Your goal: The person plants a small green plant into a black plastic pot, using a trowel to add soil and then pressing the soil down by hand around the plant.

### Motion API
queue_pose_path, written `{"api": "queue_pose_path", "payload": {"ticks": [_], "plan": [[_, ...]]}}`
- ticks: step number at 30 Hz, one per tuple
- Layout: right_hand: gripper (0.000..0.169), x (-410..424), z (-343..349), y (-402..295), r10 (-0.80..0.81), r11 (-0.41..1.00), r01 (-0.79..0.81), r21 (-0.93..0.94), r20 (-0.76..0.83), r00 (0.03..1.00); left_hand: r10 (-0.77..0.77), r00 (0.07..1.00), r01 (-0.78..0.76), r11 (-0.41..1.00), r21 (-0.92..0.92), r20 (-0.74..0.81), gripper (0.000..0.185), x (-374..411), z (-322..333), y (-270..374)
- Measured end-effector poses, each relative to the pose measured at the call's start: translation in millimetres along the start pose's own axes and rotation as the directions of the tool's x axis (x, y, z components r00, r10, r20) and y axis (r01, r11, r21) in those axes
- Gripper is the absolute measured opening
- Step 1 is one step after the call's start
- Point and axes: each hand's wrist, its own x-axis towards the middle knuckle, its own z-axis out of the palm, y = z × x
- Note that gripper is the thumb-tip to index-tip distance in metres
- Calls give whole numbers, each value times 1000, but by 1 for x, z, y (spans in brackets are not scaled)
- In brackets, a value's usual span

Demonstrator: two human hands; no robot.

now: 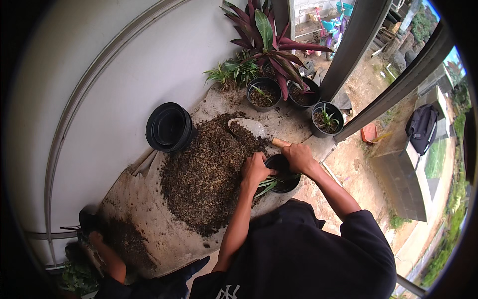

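My right hand (297, 156) is closed around the wooden handle (279, 142) of a trowel. The metal trowel blade (253, 128) lies at the edge of a heap of dark potting mix (209, 175), with some mix on it. My left hand (256, 167) grips the near-left rim of a black plastic pot (286, 185), its thumb reaching inside. A small plant with narrow green leaves (269, 183) leans out over that pot's left side. How its roots sit inside is hidden by shadow.
Nested black pots (168, 127) stand left of the heap. Potted seedlings (263, 93) (327, 119) and a purple-leaved plant (272, 48) are at the back. Metal posts (354, 45) border the right. Another person's hand (98, 241) works at lower left, beside more soil (125, 239).
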Motion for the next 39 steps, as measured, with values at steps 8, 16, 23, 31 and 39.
{"api": "queue_pose_path", "payload": {"ticks": [8,16,23,31,39], "plan": [[46,-15,-36,-6,0,992,-14,126,107,994,17,999,-17,1000,-12,-31,62,0,3,0],[43,-18,1,-9,81,990,-70,126,-90,993,21,1000,-21,1000,24,-16,65,-4,2,-1],[47,-19,5,1,140,956,-130,263,-20,990,71,990,-62,995,78,-119,60,-5,18,4],[51,-7,-12,14,-100,953,69,294,91,991,68,985,-63,997,41,-158,53,-18,11,9],[57,-10,-1,-2,34,974,-33,223,0,999,63,990,-55,996,69,-127,50,-12,8,12]]}}
